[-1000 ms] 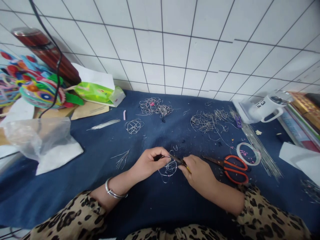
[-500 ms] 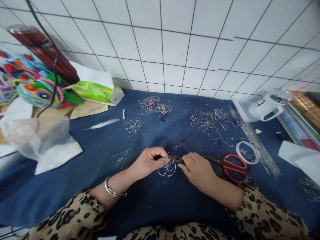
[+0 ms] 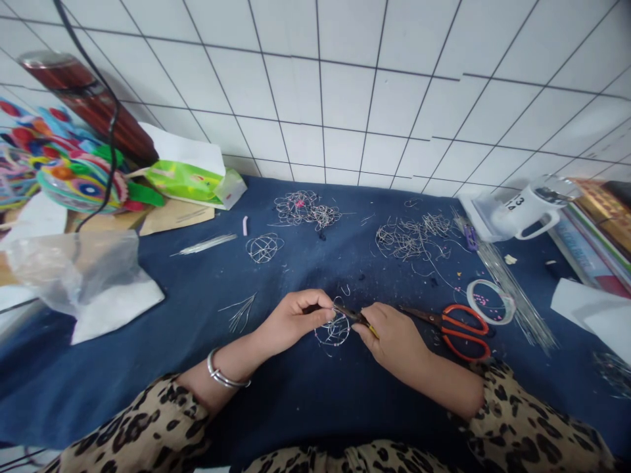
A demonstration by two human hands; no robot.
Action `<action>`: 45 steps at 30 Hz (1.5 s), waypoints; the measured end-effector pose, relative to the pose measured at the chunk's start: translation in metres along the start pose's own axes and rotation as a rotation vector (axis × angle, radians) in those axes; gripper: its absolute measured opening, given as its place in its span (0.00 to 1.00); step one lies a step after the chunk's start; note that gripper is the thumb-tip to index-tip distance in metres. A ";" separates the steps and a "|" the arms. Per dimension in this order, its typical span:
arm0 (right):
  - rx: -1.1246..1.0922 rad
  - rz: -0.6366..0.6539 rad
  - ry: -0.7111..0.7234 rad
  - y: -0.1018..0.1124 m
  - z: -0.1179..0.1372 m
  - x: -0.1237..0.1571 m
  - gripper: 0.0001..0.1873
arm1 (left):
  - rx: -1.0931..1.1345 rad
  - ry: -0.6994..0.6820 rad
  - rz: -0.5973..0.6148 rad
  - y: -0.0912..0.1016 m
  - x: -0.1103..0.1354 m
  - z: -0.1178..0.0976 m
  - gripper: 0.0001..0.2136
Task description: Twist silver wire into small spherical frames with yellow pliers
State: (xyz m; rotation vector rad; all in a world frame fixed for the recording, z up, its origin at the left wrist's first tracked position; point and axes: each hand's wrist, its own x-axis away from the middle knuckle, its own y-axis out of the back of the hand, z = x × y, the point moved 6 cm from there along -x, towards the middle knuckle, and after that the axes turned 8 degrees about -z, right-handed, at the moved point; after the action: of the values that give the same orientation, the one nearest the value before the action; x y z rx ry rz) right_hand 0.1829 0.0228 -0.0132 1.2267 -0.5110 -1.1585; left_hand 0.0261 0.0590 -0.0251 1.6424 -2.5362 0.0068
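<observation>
Between my hands is a round wire ornament (image 3: 331,336) with small pink beads on its ring. My left hand (image 3: 296,318) pinches the top of this ring between thumb and fingertips. In my right hand (image 3: 394,335) are pliers (image 3: 355,316) with a yellow handle; their dark jaws reach to the wire beside my left fingertips. Whether the jaws grip the wire I cannot tell. A small bent wire piece (image 3: 346,290) lies just beyond. Orange-handled scissors (image 3: 461,328) rest on the blue cloth to the right of my right hand.
Tangled wire heaps (image 3: 414,235) and a wire ball (image 3: 265,248) lie farther back. Straight wires (image 3: 517,295) and a dish of pink beads (image 3: 490,301) are at the right, near a white mug (image 3: 530,210). A plastic bag (image 3: 83,269) and a red thermos (image 3: 89,105) stand left.
The wire ornament and the plier tips have shifted slightly to the right, and the ring has turned a little. More of the yellow handle shows. My left hand keeps its pinch.
</observation>
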 end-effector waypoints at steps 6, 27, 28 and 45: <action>-0.040 0.039 -0.002 0.000 -0.001 -0.001 0.11 | -0.020 -0.024 -0.025 0.003 0.000 -0.001 0.07; 0.195 0.053 0.143 0.010 0.001 -0.005 0.14 | -0.270 -0.105 -0.021 0.002 -0.001 -0.009 0.05; 0.205 0.047 0.152 0.011 0.002 -0.004 0.14 | -0.280 -0.103 -0.023 0.002 -0.001 -0.009 0.05; 0.372 -0.004 0.260 0.012 0.003 -0.002 0.13 | -0.337 -0.074 0.031 -0.001 0.000 -0.005 0.05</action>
State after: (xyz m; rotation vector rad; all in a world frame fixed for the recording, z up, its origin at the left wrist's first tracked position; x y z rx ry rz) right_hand 0.1841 0.0223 -0.0001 1.6727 -0.5413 -0.9117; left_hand 0.0281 0.0592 -0.0202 1.4950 -2.4450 -0.4592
